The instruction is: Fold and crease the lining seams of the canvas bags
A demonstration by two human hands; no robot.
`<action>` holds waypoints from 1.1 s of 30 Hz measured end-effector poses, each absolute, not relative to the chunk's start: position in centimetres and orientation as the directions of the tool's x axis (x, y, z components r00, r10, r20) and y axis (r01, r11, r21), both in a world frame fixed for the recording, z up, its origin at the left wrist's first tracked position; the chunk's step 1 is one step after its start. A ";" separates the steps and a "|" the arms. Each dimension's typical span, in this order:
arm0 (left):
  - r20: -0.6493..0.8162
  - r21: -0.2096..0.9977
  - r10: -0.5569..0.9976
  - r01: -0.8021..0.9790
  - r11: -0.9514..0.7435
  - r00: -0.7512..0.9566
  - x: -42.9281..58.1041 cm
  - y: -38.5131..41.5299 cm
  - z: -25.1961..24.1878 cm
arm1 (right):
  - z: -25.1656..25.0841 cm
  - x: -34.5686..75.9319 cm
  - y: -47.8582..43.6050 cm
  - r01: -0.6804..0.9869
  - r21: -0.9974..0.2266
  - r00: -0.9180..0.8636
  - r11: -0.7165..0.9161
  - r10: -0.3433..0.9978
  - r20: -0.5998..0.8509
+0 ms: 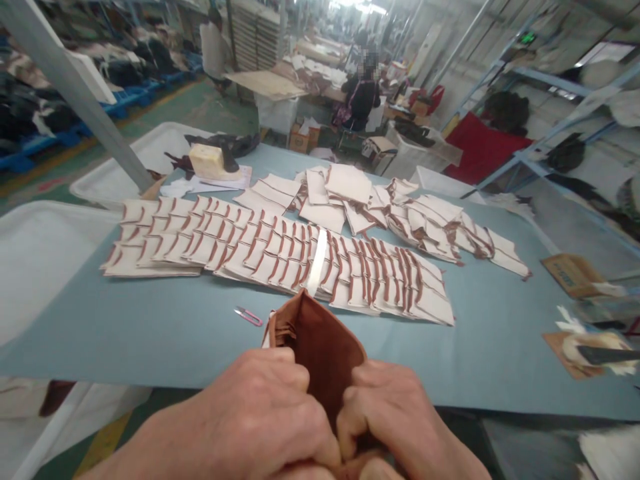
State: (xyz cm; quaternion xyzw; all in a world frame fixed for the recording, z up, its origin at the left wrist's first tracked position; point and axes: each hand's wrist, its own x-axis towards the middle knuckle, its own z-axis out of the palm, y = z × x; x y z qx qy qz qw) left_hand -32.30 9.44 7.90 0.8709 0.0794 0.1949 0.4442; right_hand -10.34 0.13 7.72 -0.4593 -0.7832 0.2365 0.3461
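Observation:
Close to the camera, my left hand (265,407) and my right hand (390,413) both grip a brown fabric pouch (325,340). Its mouth is spread between them, so the brown inside shows. Fingers of each hand are curled over the edge; the lower part of the pouch is hidden behind them. Just beyond the pouch, pink thread snips (249,316) lie on the blue-grey table (190,333). Across the table runs a long overlapping row of cream pieces with brown edges (240,247), with a white strip (317,262) lying over it.
Behind the row lies a loose heap of cream and brown pieces (350,183). A yellowish block (207,162) sits at the back left. White bins (45,260) flank the table's left side. On the right are a cardboard box (573,273) and a tape roll (595,350). People are farther back.

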 end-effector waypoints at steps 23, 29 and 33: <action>0.030 0.844 0.301 0.137 -0.519 0.953 -32.6 20.2 6.4 | 7.2 -4.2 6.8 0.632 -0.748 -0.222 0.200 0.972 0.072; -0.020 0.839 0.271 0.164 -0.518 0.962 -31.5 20.6 6.7 | 4.3 -3.0 7.7 0.655 -0.745 -0.164 0.129 0.986 0.027; -0.005 0.837 0.265 0.149 -0.527 0.964 -30.9 20.4 7.1 | 4.3 -3.7 8.0 0.668 -0.707 -0.187 0.232 0.972 0.142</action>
